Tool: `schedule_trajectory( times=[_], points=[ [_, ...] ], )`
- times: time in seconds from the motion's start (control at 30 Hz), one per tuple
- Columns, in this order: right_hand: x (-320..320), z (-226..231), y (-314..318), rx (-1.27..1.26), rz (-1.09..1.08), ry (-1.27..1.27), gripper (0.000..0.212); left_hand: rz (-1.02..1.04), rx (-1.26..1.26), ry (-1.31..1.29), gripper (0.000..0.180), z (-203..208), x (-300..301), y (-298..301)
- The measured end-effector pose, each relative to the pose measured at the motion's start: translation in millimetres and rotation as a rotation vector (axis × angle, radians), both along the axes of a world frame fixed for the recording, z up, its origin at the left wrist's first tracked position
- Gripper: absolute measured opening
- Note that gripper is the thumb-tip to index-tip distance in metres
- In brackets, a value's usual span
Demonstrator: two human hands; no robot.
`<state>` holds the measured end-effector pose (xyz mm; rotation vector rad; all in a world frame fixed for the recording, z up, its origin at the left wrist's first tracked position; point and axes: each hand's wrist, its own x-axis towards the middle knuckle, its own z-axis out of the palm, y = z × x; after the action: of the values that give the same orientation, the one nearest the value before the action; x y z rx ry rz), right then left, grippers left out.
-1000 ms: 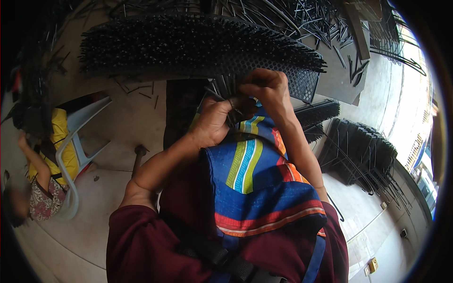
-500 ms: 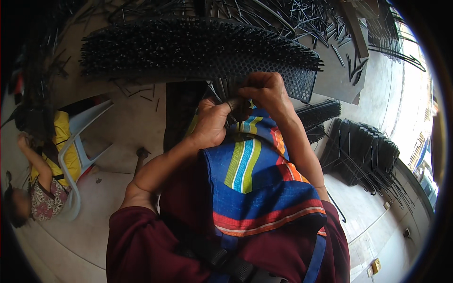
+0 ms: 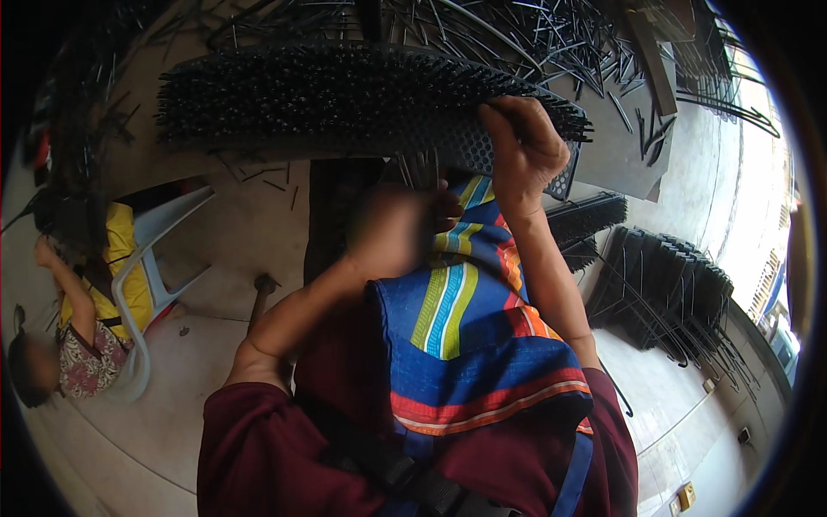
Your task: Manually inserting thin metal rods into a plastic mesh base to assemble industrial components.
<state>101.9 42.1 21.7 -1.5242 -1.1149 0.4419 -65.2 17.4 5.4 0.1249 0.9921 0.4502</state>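
A long black panel full of round holes lies across the work surface in front of me. Short black strips stand densely in most of it, and bare holes show along its near right part. My left hand, partly blurred, is closed around a bundle of thin black strips just below the panel's near edge. Over the right part of the panel, my right hand is raised with thumb and fingers pinched together. Whatever lies between those fingertips is lost against the dark strips. A striped cloth covers my lap.
Loose black strips are heaped behind the panel. Bristled black pieces and a stack of dark panels with wire hooks stand at right. To the left, another person sits by a pale blue chair. A hammer-like tool is nearby.
My right hand has left the bundle and moved up and right over the panel. My left hand stays at the bundle, a little lower.
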Motion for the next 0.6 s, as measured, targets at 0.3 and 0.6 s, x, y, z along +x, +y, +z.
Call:
schedule_trajectory(
  times=[0.3, 0.6],
  points=[
    [-1, 7, 3, -0.023, 0.021, -0.002, 0.013, -0.017, 0.023, -0.02, 0.025, -5, 0, -2],
    [-1, 12, 5, 0.025, 0.075, -0.099, 0.013, 0.002, 0.059, -0.01, 0.026, -5, 1, -3]
  ],
)
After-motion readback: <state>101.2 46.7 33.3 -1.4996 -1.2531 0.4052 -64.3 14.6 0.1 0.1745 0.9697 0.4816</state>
